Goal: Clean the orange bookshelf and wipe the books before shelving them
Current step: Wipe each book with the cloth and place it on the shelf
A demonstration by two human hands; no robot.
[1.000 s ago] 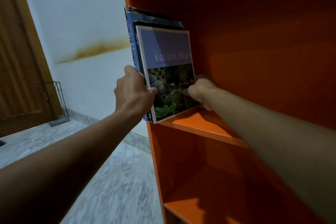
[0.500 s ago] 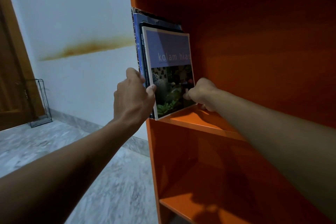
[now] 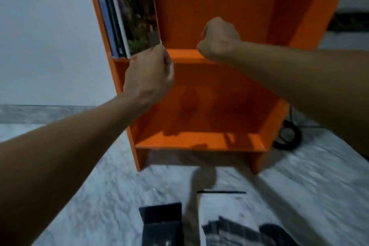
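The orange bookshelf (image 3: pixel 209 56) stands on the floor in front of me. Several books (image 3: pixel 127 12) stand upright at the left end of its middle shelf, the front one with a photo cover. My left hand (image 3: pixel 149 74) hovers just below that book's lower corner with its fingers curled and holds nothing. My right hand (image 3: pixel 219 40) is a fist in front of the middle shelf's edge, also holding nothing. The lower shelf (image 3: pixel 199 142) has no books on it.
On the marble floor near me lie a dark book (image 3: pixel 161 223) and a white and black book (image 3: pixel 221 217). A coiled black cable (image 3: pixel 287 136) lies to the right of the shelf. A white wall is on the left.
Both hands have let go of the photo-cover book, which stands with the others. My view has swung down and right, so the lower shelf and the floor show.
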